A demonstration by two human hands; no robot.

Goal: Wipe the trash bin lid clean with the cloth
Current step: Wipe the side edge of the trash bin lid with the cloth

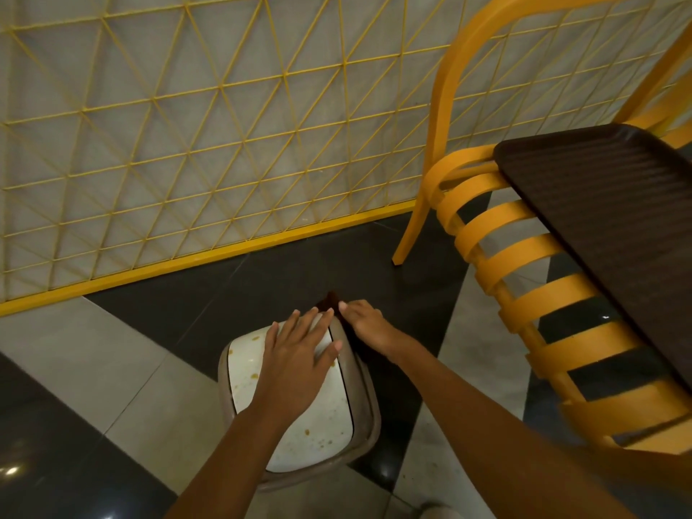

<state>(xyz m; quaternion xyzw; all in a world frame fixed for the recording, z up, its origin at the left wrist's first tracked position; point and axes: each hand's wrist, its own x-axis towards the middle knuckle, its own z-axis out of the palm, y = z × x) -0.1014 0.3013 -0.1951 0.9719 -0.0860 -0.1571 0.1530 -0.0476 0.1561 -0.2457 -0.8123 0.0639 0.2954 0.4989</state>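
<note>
Resting flat on the white trash bin lid (318,436), the left hand (296,354) lies with its fingers straight and spread, the fingertips reaching the lid's far edge. The right hand (365,324) curls its fingers round a dark brown cloth (330,300) and holds it at the far right corner of the bin, just beside the left fingertips. Brownish spots dot the lid's near and left parts. The lid sits in the bin's grey-brown rim (369,406), and the bin stands on a floor (93,350) of grey and black tiles. A yellow lattice partition (187,125) runs behind. To the right stands a yellow slatted chair (516,256), with a dark ribbed board (618,219) over it.
</note>
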